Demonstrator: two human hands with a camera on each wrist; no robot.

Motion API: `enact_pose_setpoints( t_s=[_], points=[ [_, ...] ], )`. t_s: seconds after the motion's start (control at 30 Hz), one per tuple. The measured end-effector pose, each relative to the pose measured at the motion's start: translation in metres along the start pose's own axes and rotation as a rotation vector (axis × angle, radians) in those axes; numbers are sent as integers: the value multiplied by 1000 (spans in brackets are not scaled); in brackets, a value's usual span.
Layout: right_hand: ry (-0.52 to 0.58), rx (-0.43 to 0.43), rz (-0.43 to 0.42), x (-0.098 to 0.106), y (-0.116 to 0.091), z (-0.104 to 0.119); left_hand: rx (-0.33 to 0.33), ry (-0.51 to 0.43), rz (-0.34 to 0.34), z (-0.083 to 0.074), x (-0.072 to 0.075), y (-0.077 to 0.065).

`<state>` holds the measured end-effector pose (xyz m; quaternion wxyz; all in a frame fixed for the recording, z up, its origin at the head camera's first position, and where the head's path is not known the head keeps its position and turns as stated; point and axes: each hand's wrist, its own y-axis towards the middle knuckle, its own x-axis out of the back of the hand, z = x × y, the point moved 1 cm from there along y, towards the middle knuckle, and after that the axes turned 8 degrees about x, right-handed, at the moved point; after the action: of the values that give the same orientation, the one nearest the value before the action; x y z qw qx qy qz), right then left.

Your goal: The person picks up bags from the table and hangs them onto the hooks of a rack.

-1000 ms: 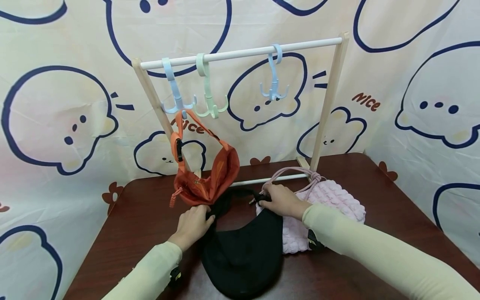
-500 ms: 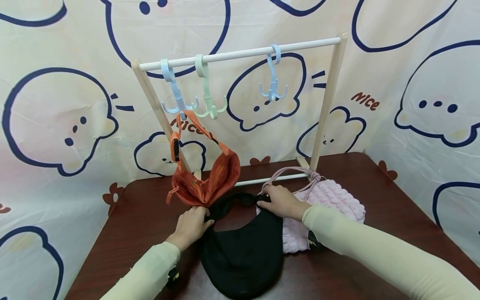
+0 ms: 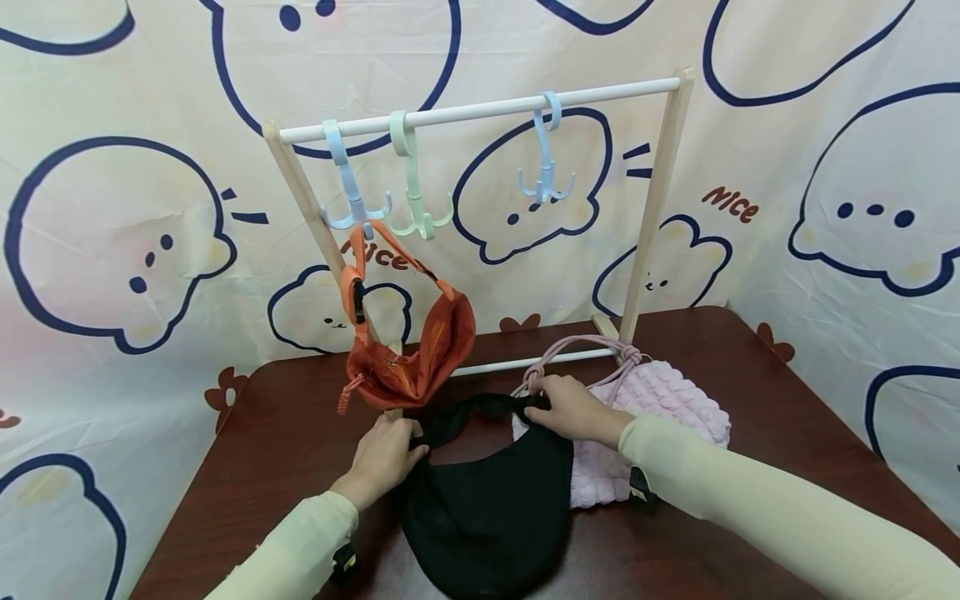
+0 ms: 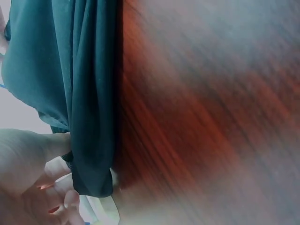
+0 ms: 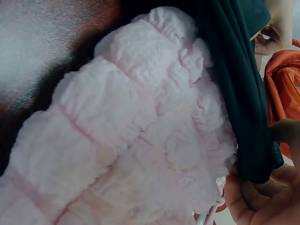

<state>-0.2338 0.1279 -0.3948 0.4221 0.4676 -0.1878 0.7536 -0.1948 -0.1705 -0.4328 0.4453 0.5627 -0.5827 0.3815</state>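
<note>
Printed cloth point(image 3: 847, 333) is backing a brown table point(image 3: 247, 467). I am logging the black bag point(image 3: 487, 521) at the table's near side, partly covering the pink bag point(image 3: 671, 400). The left hand point(image 3: 381, 458) is pinching the black bag's left upper corner, fingers nearly closed; the right hand point(image 3: 576, 408) is pinching the right corner likewise. Beyond, the orange bag point(image 3: 442, 346) is hanging from a blue hook point(image 3: 352, 196).

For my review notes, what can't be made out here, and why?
Head: part of the pink bag, hidden by the black bag and right sleeve.
Right wrist: much of the orange bag, cut off by the right edge.
Left wrist: part of the black bag, beyond the top edge; tabletop grain, blurred at right.
</note>
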Motion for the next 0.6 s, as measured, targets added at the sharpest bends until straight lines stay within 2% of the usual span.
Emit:
enact_pose_setpoints(
  t_s=[0.3,0.6],
  points=[
    [35,9,-7,3,-11,-2,-29,-40,-19,0,2,-2],
    [110,-8,-8,10,-15,-3,-3,-79,-2,-3,10,-7]
  ],
)
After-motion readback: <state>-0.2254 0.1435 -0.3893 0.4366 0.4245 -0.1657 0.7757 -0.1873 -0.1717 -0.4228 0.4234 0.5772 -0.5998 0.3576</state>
